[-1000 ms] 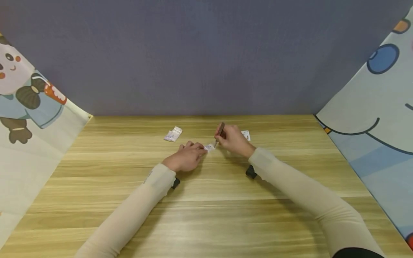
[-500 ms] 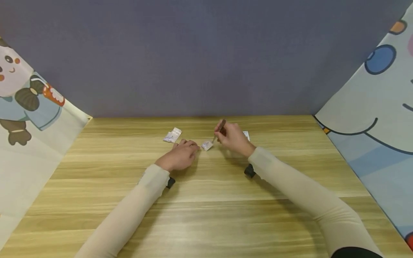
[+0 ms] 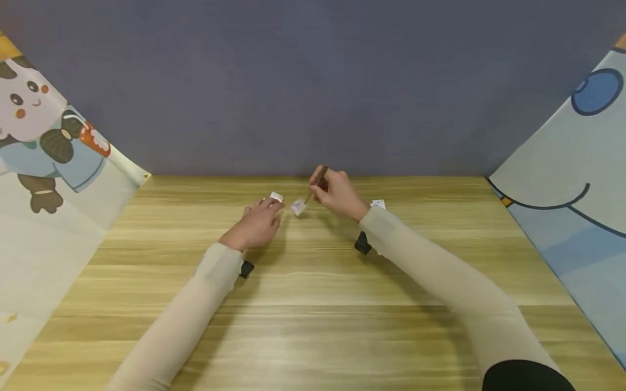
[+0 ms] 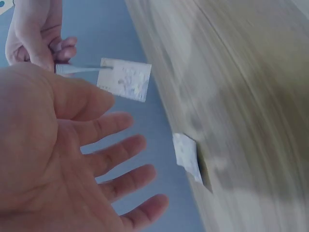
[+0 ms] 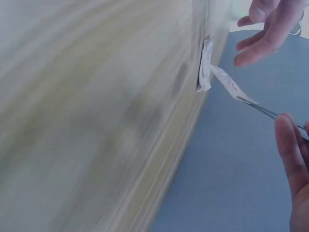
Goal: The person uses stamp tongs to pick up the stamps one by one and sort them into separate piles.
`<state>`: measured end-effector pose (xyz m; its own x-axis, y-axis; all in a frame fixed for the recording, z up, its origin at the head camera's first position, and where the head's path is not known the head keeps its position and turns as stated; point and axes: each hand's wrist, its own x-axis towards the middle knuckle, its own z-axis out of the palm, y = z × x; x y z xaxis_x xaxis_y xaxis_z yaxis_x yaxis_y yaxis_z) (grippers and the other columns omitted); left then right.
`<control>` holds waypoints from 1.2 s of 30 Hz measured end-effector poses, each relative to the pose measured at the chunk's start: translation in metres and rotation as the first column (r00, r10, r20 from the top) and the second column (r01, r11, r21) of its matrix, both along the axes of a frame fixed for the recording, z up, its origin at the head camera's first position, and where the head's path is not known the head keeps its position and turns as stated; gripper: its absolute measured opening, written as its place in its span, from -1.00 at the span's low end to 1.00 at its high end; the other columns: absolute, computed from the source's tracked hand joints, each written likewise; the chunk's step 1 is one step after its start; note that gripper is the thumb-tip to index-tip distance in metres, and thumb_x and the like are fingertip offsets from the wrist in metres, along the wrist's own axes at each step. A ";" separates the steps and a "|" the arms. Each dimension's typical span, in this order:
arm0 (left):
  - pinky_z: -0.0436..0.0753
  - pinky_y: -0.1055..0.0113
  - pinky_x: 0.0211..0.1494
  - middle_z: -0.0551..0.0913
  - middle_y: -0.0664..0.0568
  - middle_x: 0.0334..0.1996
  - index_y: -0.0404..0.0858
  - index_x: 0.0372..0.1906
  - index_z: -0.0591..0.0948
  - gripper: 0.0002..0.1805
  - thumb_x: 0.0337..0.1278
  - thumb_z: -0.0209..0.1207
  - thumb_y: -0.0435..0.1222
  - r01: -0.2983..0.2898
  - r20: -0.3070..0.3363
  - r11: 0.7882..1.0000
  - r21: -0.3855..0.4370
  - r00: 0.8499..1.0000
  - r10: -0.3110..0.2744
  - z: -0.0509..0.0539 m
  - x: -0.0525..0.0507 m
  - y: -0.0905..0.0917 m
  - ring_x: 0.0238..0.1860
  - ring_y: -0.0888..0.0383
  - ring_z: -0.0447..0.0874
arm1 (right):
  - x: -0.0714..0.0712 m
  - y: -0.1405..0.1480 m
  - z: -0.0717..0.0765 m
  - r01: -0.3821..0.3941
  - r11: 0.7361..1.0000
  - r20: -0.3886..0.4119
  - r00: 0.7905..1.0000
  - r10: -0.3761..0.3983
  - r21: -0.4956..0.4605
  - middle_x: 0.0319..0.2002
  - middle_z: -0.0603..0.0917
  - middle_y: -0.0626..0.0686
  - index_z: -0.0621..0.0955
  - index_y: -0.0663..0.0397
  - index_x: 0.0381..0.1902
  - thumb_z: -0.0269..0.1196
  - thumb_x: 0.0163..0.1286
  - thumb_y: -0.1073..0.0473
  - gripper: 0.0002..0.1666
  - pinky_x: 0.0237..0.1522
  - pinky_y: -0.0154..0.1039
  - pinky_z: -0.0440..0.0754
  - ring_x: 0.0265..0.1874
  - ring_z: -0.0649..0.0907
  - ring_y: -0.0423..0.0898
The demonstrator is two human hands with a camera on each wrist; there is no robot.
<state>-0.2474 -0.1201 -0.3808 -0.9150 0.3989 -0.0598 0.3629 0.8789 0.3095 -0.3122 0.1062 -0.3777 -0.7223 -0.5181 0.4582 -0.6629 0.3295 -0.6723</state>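
My right hand (image 3: 339,194) pinches a pair of tweezers (image 3: 320,176) between thumb and fingers. At their tips (image 5: 246,100) a small thin white square with purple print (image 4: 126,79) is held up above the table. Whether it is a sachet or a sheet of paper, I cannot tell. My left hand (image 3: 255,224) is beside it with fingers spread and relaxed, holding nothing. Beyond those fingers lies a whitish printed packet (image 4: 187,155) on the table, mostly hidden by the hand in the head view.
Another small white printed piece (image 3: 378,203) lies behind the right wrist. The wood-grain table (image 3: 313,326) ends at a grey-blue back panel (image 3: 313,87). Cartoon-printed side panels (image 3: 587,174) flank it.
The tweezers have lifted the white square off the table and carried it left and back. My left hand has let go of the square and moved left and away, towards the packet.
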 end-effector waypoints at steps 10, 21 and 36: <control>0.17 -0.14 0.17 0.24 -0.18 0.32 -0.32 0.37 0.28 -0.51 0.40 -0.19 -0.29 -0.114 -0.011 0.993 0.024 0.993 0.114 -0.004 -0.005 -0.019 0.32 -0.15 0.07 | -0.018 -0.046 -0.004 -0.032 0.999 0.095 0.995 0.035 -0.037 -0.41 0.62 0.17 0.47 0.11 -0.26 0.16 0.36 0.36 -0.92 -0.51 -0.29 0.60 -0.50 0.65 0.07; 0.23 -0.08 0.06 0.27 -0.16 0.31 -0.28 0.35 0.33 -0.53 0.42 -0.16 -0.25 -0.102 0.038 0.993 -0.067 0.994 0.105 -0.020 -0.014 -0.023 0.25 -0.18 0.14 | -0.041 -0.077 -0.014 -0.026 0.996 0.053 0.998 0.021 0.090 -0.46 0.62 0.14 0.46 0.05 -0.30 0.13 0.39 0.31 -0.93 -0.55 -0.29 0.51 -0.58 0.56 -0.17; 0.25 -0.04 0.06 0.23 -0.13 0.33 -0.27 0.36 0.33 -0.51 0.41 -0.14 -0.23 -0.090 0.085 0.987 -0.133 0.991 0.102 -0.027 -0.006 -0.024 0.22 -0.15 0.14 | -0.036 -0.080 -0.035 0.071 0.993 -0.010 0.997 -0.070 0.096 -0.52 0.60 -0.02 0.55 0.06 -0.35 0.24 0.31 0.31 -0.93 -0.52 -0.33 0.44 -0.59 0.51 -0.19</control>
<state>-0.2539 -0.1437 -0.4075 -0.9370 0.2931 -0.1901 0.2504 0.9430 0.2193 -0.3481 0.0261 -0.4131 -0.7558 -0.5078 0.4134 -0.6397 0.4383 -0.6314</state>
